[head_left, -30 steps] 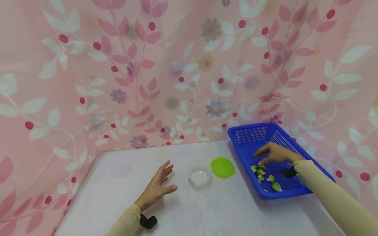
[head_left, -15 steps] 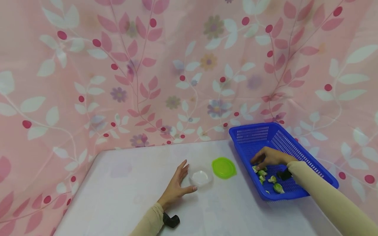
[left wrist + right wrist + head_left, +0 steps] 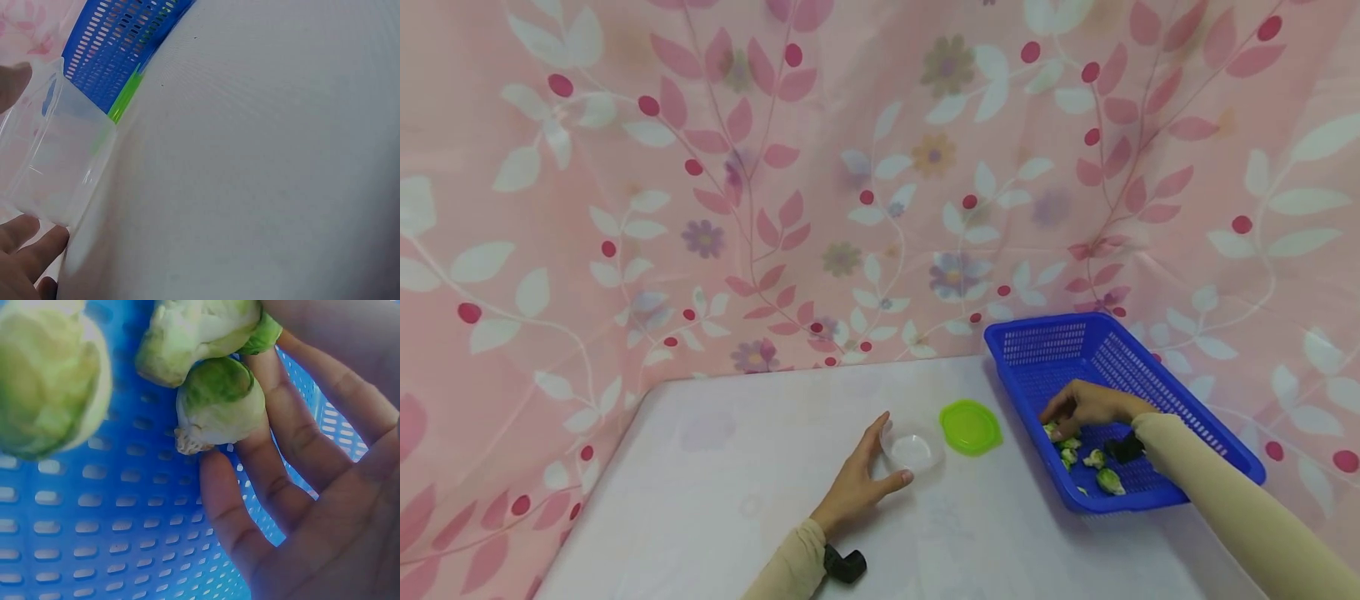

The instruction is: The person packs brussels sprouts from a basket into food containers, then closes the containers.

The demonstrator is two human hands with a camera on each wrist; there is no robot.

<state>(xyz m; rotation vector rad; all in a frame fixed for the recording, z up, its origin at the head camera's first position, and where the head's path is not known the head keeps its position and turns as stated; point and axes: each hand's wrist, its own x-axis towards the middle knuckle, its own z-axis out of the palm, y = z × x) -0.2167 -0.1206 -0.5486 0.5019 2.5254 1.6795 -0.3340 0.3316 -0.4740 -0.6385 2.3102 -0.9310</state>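
Note:
A clear plastic container [image 3: 912, 451] stands on the table. My left hand [image 3: 856, 482] spans its near left side, thumb at one side and fingers at another. In the left wrist view, the fingertips [image 3: 59, 236] meet the container's wall and the thumb overlaps its rim. My right hand [image 3: 1090, 405] reaches down into the blue basket [image 3: 1078, 502], fingers curled about the Brussels sprouts at its left side. The right wrist view shows those fingers against one green-and-white Brussels sprout [image 3: 220, 403]; the thumb comes in over another sprout [image 3: 197, 334], its tip out of frame.
A bright green lid [image 3: 971, 427] lies between the container and the basket. More Brussels sprouts, such as one loose sprout [image 3: 1108, 481], lie in the basket's near end. A pink flowered curtain [image 3: 850, 167] hangs behind the white-covered table [image 3: 715, 467].
My left hand has moved right, up to the container, and its fingers now lie around its side. My right hand has come down among the sprouts, fingers drawn in.

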